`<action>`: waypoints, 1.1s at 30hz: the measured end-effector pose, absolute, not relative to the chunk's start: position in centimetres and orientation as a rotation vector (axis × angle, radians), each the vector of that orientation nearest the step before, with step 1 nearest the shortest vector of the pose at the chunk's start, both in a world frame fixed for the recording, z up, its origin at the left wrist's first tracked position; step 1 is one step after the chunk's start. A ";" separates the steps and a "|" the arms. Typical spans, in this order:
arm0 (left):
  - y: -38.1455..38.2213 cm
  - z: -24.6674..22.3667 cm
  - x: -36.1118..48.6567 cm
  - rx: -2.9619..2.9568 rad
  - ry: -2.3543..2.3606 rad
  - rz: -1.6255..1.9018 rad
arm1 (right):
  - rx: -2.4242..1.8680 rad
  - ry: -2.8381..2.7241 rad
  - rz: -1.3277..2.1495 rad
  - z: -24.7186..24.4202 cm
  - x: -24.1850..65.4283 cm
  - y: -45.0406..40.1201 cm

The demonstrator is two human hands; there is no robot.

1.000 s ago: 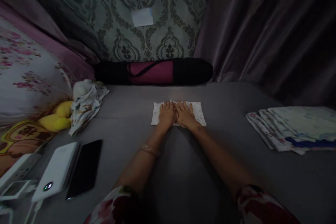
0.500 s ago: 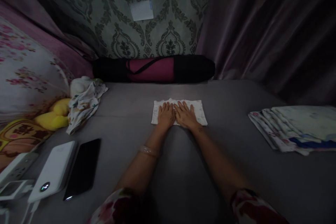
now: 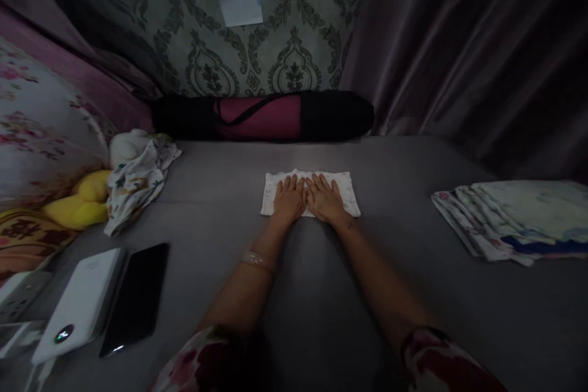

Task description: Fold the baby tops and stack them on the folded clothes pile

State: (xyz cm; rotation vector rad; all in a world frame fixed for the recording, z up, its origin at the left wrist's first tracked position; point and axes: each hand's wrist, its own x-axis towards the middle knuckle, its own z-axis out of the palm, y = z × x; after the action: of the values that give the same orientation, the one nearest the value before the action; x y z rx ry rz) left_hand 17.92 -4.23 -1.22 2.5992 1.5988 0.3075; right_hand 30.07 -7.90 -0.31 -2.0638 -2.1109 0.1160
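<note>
A small white patterned cloth [image 3: 350,201], folded into a rectangle, lies flat on the grey sheet [image 3: 220,190] in the middle. On its left half my left hand [image 3: 290,198] rests palm down, fingers apart. My right hand [image 3: 324,198] lies palm down on the right half, its fingers spread too. The two hands are side by side at the thumbs, and neither grasps the cloth. Part of the cloth is hidden beneath them.
Folded cloths [image 3: 528,211] are stacked at the right. At the left are a crumpled cloth [image 3: 138,184], yellow plush [image 3: 85,199], a white power bank [image 3: 80,300] and a black phone [image 3: 138,297]. A black and pink long bag [image 3: 261,117] lies along the wall.
The view has shifted slightly, so most of the scene appears a little further left and up. Both hands stay flat on the cloth, nearly unmoved.
</note>
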 end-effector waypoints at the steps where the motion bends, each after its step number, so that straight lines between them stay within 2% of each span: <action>1: -4.3 -1.0 17.9 2.611 1.598 0.323 | -2.060 -2.113 0.122 -0.1 30.2 -7.9; 5: -4.6 -0.6 18.1 2.725 1.513 0.475 | -2.081 -2.067 0.028 0.1 30.4 -8.0; 13: -4.1 -1.7 18.1 2.668 1.493 0.363 | -2.125 -2.066 0.084 -0.5 30.6 -8.0; 19: -4.0 -1.6 17.5 2.620 1.619 0.410 | -2.155 -1.958 0.005 -0.3 31.1 -8.1; 24: -3.9 -1.8 17.3 2.589 1.624 0.366 | -2.185 -1.984 0.075 -0.6 31.4 -8.0; 29: -3.8 -1.4 16.5 2.555 1.798 0.496 | -2.241 -1.854 -0.005 -0.6 32.2 -8.0; 33: -3.4 -1.4 15.8 2.423 1.837 0.392 | -2.293 -1.818 0.037 -1.0 32.7 -7.8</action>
State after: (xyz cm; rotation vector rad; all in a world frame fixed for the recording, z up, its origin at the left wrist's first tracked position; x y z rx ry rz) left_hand 15.81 -3.41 -1.36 2.4233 1.8371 0.3916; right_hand 32.69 -7.80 -0.97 -2.2931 -1.8182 0.0368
